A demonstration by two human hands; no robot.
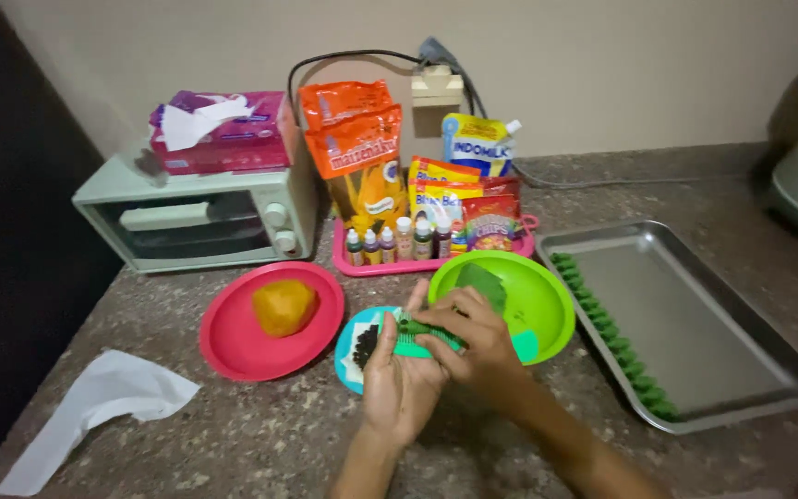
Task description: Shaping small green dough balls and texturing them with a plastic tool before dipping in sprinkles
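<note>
Orange dough ball (284, 306) on red plate (233, 342); green pieces (607, 331) along steel tray (695, 323).

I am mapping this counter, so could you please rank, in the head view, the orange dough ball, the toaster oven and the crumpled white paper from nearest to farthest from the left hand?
From the left hand:
1. Orange dough ball, on the red plate, just left.
2. Crumpled white paper, far left on the counter.
3. Toaster oven, back left against the wall.

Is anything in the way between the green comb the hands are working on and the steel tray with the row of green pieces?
Nothing visible blocks it. Both the left hand and right hand hold the green comb above the counter. Between it and the steel tray sits only the green plate, low and flat.
</note>
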